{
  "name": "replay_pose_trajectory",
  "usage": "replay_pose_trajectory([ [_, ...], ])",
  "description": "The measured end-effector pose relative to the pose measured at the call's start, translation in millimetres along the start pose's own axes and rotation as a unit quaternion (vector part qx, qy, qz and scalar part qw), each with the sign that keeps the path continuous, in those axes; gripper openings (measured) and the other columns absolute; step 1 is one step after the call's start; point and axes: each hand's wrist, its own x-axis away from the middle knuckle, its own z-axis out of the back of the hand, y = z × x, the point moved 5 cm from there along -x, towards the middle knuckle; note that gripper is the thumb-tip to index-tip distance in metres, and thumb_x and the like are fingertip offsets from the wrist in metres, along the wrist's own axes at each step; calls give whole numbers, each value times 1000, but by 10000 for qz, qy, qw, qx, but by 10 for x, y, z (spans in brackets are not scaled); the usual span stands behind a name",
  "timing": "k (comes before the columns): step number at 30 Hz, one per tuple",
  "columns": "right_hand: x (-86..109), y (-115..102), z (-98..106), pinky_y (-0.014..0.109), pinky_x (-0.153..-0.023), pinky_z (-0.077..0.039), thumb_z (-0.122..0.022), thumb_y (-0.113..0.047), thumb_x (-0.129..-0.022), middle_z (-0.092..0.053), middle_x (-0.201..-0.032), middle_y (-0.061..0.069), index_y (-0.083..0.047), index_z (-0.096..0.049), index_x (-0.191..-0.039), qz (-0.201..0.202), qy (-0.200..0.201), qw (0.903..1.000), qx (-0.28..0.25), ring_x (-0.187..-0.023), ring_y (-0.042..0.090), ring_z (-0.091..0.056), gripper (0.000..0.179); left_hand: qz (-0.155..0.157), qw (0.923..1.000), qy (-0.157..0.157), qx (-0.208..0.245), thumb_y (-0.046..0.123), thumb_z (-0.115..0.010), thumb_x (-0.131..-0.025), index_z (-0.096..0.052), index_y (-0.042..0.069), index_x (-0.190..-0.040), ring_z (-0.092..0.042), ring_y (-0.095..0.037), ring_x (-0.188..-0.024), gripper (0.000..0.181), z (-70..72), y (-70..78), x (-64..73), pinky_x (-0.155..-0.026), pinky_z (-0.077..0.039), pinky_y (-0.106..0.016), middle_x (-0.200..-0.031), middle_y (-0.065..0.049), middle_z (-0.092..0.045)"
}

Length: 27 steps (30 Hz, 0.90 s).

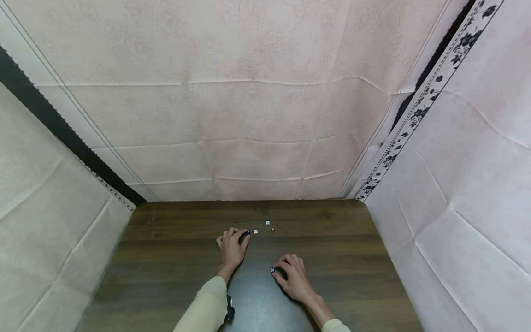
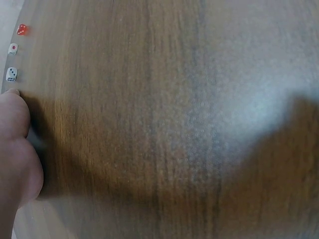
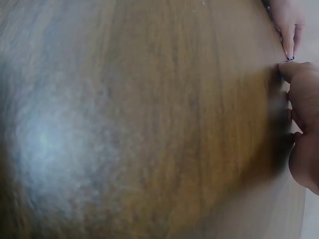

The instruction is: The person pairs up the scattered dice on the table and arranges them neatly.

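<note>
My left hand pinches a dark blue die between thumb and fingers, low over the wooden table. Just right of its fingertips sits a white die. Another white die lies a little farther back, with a red die close beside it. Nearer to me and to the right, my right hand holds a dark die with white pips at its thumb and fingertips. In the left wrist view the left hand hides its own die, while the red die shows at upper left.
The brown wooden table reflects light at its front middle. Behind it hangs a pale patterned cloth, and a cloth with a dark floral border hangs at the right. A dark band is on the left wrist.
</note>
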Motion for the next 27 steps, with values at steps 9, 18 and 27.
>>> replay_pose_trajectory([
  [9,32,41,-38,45,-99,-45,-96,-19,-91,-70,-109,-7,-20,-86,-108,171,340,9993,-46,-108,13,-61,19,-76,9999,76,13,31,-84,-103,-86,19,-124,-64,-38,-108,25,-25,-45,-3,-103,-33,-64,-119,-10,-76],
  [18,39,81,-59,46,-100,-45,-94,-22,-94,-70,-110,-8,-22,-86,-110,73,290,9994,-178,-110,14,-61,17,-171,9996,163,-170,32,-84,-103,-87,18,-122,-65,-37,-107,24,-40,-49,-1,-101,-34,-63,-117,-10,-76],
  [27,53,98,-70,44,-99,-44,-95,-22,-92,-71,-110,-7,-22,-86,-108,138,402,9991,-66,-109,13,-60,19,96,9999,-22,110,25,-85,-102,-87,13,-122,-65,-41,-111,24,8,14,-10,-104,-32,-66,-119,-15,-77],
])
